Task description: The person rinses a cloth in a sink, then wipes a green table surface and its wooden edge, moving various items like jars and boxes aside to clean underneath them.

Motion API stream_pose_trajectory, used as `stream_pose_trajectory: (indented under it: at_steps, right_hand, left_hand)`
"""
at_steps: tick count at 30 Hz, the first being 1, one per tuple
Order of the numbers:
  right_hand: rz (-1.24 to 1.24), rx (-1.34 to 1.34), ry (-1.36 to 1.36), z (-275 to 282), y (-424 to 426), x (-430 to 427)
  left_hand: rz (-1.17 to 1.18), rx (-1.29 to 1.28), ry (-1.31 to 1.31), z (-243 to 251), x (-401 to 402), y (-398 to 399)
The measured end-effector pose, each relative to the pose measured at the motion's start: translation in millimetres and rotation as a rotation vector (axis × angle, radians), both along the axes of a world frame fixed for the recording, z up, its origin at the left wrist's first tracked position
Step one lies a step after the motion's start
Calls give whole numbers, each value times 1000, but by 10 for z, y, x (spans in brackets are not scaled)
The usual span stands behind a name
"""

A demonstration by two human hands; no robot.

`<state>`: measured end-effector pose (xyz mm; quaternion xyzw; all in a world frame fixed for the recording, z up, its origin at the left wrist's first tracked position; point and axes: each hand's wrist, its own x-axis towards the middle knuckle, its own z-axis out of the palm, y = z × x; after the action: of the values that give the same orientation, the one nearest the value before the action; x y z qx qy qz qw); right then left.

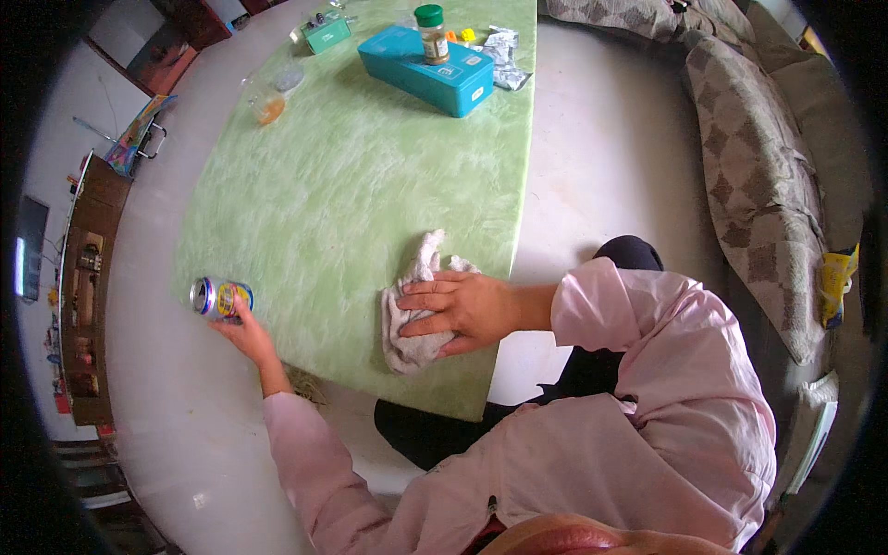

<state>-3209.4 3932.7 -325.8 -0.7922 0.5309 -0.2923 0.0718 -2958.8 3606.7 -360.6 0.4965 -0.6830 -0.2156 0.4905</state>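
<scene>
My left hand holds a drinks can with blue, yellow and silver colouring at the left edge of the table. The can lies tilted, its metal end facing left. My right hand presses flat on a bunched, pale cloth, fingers spread over it. Beneath the cloth is the green marbled tabletop, close to its near right corner. The cloth's crumpled upper end sticks out beyond my fingers.
A blue box stands at the far end, carrying a green-lidded jar. Silver foil packets lie beside it. A clear cup with orange liquid and a green box sit far left. Right of the table is a sofa.
</scene>
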Motion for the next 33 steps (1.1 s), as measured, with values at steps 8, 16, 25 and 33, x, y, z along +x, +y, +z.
stream_pose_trajectory:
  at_steps: [8,16,25,33]
  right_hand:
    - [-24,-158,2,-147,-447,-1795]
    - [109,-8,0,-173,-528,-2084]
    - [372,-90,-146,-299,-549,-2172]
    - [411,-169,-159,-565,-576,-2266]
  left_hand:
    - [355,36,-166,66,241,4]
    - [478,-265,-64,603,-443,769]
    - [-10,154,-552,1085,-3500,2039]
    - [132,192,-662,949,-5068,2065]
